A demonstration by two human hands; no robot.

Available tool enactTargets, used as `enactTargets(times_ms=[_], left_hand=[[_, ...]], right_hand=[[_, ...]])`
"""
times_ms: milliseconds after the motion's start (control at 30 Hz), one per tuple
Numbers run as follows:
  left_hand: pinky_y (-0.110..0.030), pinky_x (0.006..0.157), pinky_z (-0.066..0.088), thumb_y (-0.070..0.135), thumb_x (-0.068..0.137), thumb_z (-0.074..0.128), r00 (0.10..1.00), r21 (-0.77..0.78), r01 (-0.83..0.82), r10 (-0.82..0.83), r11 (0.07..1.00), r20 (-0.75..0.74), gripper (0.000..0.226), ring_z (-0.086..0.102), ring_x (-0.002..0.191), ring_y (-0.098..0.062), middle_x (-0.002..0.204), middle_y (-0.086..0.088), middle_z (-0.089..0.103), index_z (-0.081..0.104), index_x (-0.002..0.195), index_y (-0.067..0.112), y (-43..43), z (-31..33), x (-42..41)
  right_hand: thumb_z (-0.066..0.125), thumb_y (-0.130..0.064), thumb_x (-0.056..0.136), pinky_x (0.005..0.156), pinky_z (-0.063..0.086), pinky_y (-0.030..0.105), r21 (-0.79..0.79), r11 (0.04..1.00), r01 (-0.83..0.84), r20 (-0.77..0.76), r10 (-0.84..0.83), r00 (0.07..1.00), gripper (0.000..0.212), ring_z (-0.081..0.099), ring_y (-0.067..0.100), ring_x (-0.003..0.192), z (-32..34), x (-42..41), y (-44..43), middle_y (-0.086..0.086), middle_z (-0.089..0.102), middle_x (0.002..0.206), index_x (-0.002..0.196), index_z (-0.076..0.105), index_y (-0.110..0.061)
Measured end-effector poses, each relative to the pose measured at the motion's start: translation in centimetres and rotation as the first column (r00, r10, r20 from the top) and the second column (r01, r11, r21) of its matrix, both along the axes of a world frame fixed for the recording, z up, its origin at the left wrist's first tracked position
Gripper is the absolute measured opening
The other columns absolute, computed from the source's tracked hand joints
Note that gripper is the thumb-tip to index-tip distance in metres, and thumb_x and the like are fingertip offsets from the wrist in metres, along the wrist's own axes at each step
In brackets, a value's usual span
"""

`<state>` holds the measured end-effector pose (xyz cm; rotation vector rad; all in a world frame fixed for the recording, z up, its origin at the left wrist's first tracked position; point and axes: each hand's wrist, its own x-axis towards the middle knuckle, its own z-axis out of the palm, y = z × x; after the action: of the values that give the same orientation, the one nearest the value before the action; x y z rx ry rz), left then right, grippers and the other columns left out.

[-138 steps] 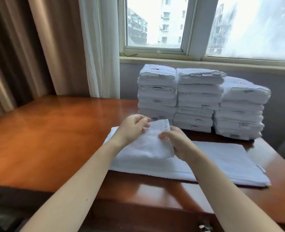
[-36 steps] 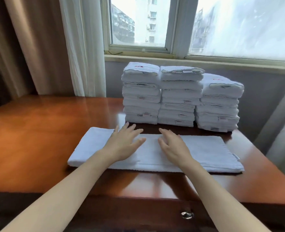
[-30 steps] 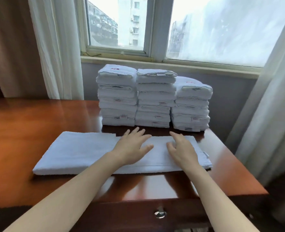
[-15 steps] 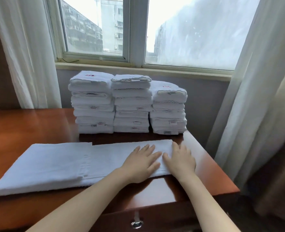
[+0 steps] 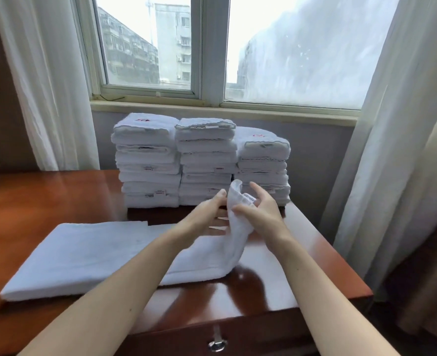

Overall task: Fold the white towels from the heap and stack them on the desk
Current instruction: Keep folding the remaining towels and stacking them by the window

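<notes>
A polished wooden desk [image 5: 45, 201] fills the lower view, its far edge set against the wall below a window [image 5: 212, 47] hung with pale curtains. At the back of the desk stand three stacks of folded white towels [image 5: 202, 163], side by side and touching, each several towels high. In front of them, well toward the near edge, lies the towel being folded [image 5: 84, 255]: a long white band, already doubled lengthwise and flat along most of its run, with its right end raised off the wood. The left hand [image 5: 207, 217] and right hand [image 5: 261, 211] meet at that raised end; the right thumb and fingers pinch the corner, which stands up between the two hands, while the left hand's fingers are loosely spread against the cloth's near face, and whether they grip it or only steady it is hard to tell through the blur. The step in hand looks like the crosswise fold, bringing the right end over toward the left. The next move calls for carrying that end across, keeping both edges level so the layers line up, then pressing the crease flat. A small metal drawer pull [image 5: 216, 344] shows at the desk's front.
</notes>
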<state>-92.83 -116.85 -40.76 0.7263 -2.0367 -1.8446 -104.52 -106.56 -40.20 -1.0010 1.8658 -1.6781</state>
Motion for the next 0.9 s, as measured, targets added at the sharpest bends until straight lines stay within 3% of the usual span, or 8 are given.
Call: enactTargets(times_ms=[133, 300, 467, 533, 600, 700, 833, 900], left_hand=[[-0.027, 0.075, 0.057, 0.074, 0.092, 0.028, 0.996, 0.057, -0.088, 0.089, 0.995, -0.029, 0.071, 0.071, 0.102, -0.019, 0.11, -0.005, 0.074, 0.072, 0.115, 0.022, -3.0, 2.6, 3.7], [-0.03, 0.07, 0.057, 0.066, 0.091, 0.045, 0.978, 0.073, -0.204, 0.207, 0.976, -0.034, 0.064, 0.073, 0.094, -0.022, 0.111, -0.011, 0.073, 0.07, 0.12, 0.014, -5.8, 3.7, 9.0], [-0.033, 0.077, 0.058, 0.063, 0.091, 0.046, 0.971, 0.119, -0.235, 0.238, 0.965, -0.013, 0.063, 0.071, 0.093, -0.024, 0.11, -0.01, 0.073, 0.066, 0.125, 0.013, -8.4, 5.0, 15.4], [-0.037, 0.087, 0.058, 0.063, 0.091, 0.046, 0.972, 0.129, -0.236, 0.236, 0.963, 0.017, 0.06, 0.069, 0.103, -0.028, 0.118, -0.01, 0.071, 0.068, 0.123, 0.017, -9.3, 5.3, 18.0], [-0.036, 0.086, 0.059, 0.064, 0.092, 0.046, 0.968, 0.145, -0.252, 0.248, 0.957, 0.045, 0.057, 0.068, 0.109, -0.029, 0.12, -0.01, 0.07, 0.067, 0.121, 0.019, -10.0, 5.4, 20.1], [-0.039, 0.092, 0.057, 0.067, 0.087, 0.052, 0.957, 0.156, -0.286, 0.275, 0.945, 0.088, 0.058, 0.066, 0.113, -0.027, 0.124, -0.007, 0.068, 0.058, 0.129, 0.026, -11.0, 5.1, 22.5], [-0.051, 0.108, 0.041, 0.057, 0.075, 0.073, 0.894, 0.155, -0.422, 0.382, 0.893, 0.233, 0.07, 0.047, 0.131, -0.032, 0.137, -0.005, 0.052, 0.053, 0.135, 0.026, -11.9, 3.9, 24.6], [-0.049, 0.11, 0.039, 0.034, 0.082, 0.076, 0.837, 0.037, -0.483, 0.448, 0.875, 0.315, 0.055, 0.044, 0.131, -0.03, 0.135, -0.002, 0.048, 0.055, 0.13, 0.017, -12.1, 2.7, 25.1]], right_hand=[[0.07, -0.008, 0.085, 0.085, 0.051, 0.016, -0.076, 0.987, -0.145, -0.002, 0.145, 0.989, 0.075, 0.065, 0.004, 0.103, 1.5, 3.9, -2.9, 0.0, 0.064, 0.118, 0.151, 0.036, -0.015], [0.068, -0.01, 0.086, 0.067, 0.041, -0.001, -0.117, 0.966, -0.231, -0.142, 0.214, 0.966, 0.065, 0.054, -0.026, 0.082, 2.1, 9.4, -6.9, -0.018, 0.054, 0.1, 0.145, 0.042, -0.017], [0.068, -0.014, 0.085, 0.075, 0.042, 0.011, -0.099, 0.942, -0.321, -0.151, 0.304, 0.941, 0.069, 0.058, 0.0, 0.098, 2.3, 14.7, -10.4, -0.013, 0.056, 0.104, 0.146, 0.039, -0.029], [0.068, -0.018, 0.085, 0.075, 0.041, 0.012, -0.077, 0.924, -0.375, -0.172, 0.358, 0.918, 0.071, 0.056, 0.001, 0.101, 2.3, 16.7, -11.5, -0.016, 0.055, 0.104, 0.147, 0.036, -0.03], [0.069, -0.021, 0.086, 0.079, 0.042, 0.013, -0.06, 0.908, -0.416, -0.206, 0.396, 0.895, 0.072, 0.055, 0.001, 0.105, 2.1, 18.6, -12.4, -0.016, 0.056, 0.104, 0.149, 0.034, -0.029], [0.069, -0.032, 0.087, 0.089, 0.047, 0.021, -0.022, 0.884, -0.468, -0.251, 0.448, 0.858, 0.075, 0.056, 0.01, 0.117, 1.9, 20.6, -13.5, -0.006, 0.059, 0.124, 0.151, 0.03, -0.027], [0.05, -0.019, 0.096, 0.086, 0.053, 0.029, -0.022, 0.838, -0.544, -0.109, 0.539, 0.835, 0.055, 0.07, 0.014, 0.097, 1.1, 21.4, -14.1, 0.0, 0.062, 0.128, 0.147, 0.032, -0.023], [0.044, -0.012, 0.095, 0.078, 0.054, 0.028, -0.03, 0.86, -0.509, -0.093, 0.504, 0.859, 0.048, 0.072, 0.012, 0.087, 0.4, 21.3, -14.2, -0.001, 0.065, 0.121, 0.142, 0.04, -0.019]])
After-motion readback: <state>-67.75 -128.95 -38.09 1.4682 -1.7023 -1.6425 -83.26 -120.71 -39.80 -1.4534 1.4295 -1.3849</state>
